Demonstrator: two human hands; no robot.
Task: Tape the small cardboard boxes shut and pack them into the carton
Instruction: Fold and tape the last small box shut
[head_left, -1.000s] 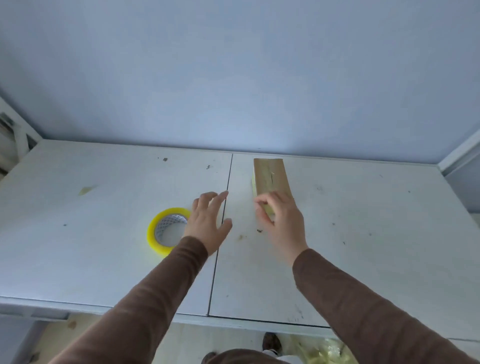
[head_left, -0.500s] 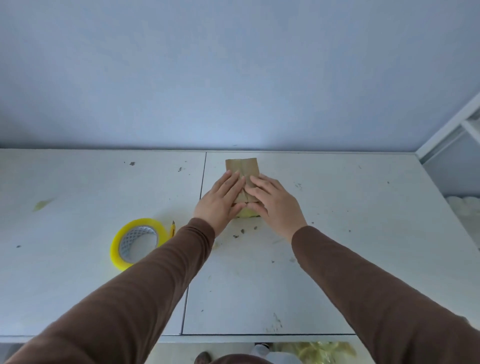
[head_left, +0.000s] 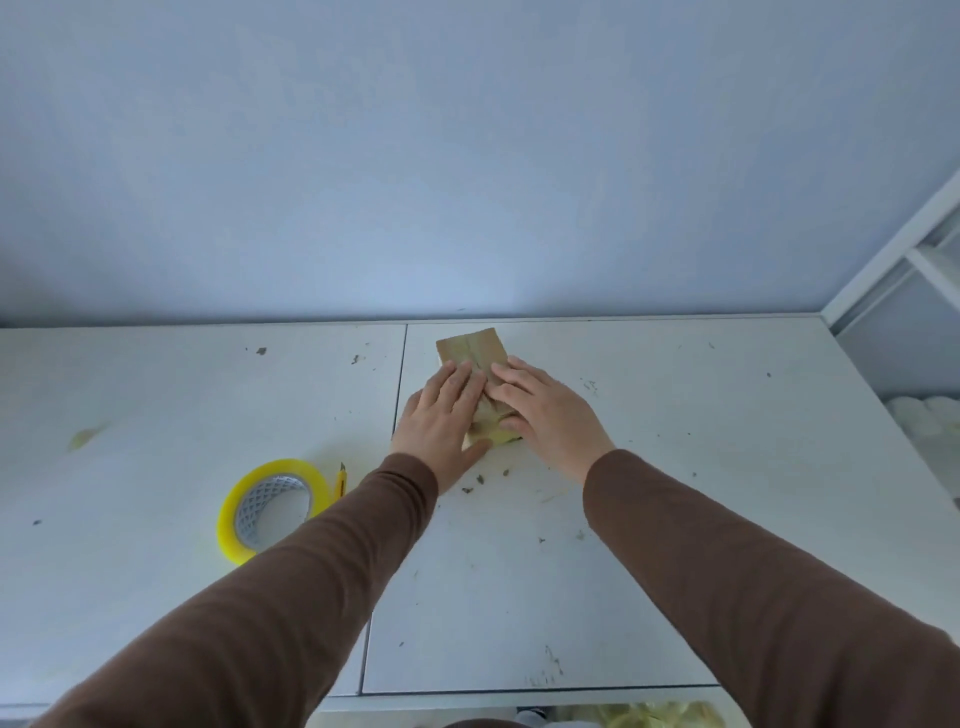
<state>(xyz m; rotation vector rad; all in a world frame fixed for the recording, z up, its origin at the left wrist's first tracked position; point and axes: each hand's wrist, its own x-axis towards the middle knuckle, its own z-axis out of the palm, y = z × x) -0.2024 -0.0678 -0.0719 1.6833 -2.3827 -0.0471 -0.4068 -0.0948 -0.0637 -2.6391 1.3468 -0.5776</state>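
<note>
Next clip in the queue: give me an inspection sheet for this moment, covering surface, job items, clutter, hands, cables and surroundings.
Surface: white table, two panels with a seam between them, scuffed and speckled with dark bits.
Job's things: small cardboard box lies flat near the table's far edge, yellowish tape at its near end; yellow tape roll rests left of the box, apart from it; no carton in view.
Clutter: small yellow cutter beside the roll; debris specks near the box.
Hands: left hand and right hand both press flat on the box, fingers straight.
Cables: nothing seen.
Surroundings: pale blue wall behind; white shelf frame at right.
</note>
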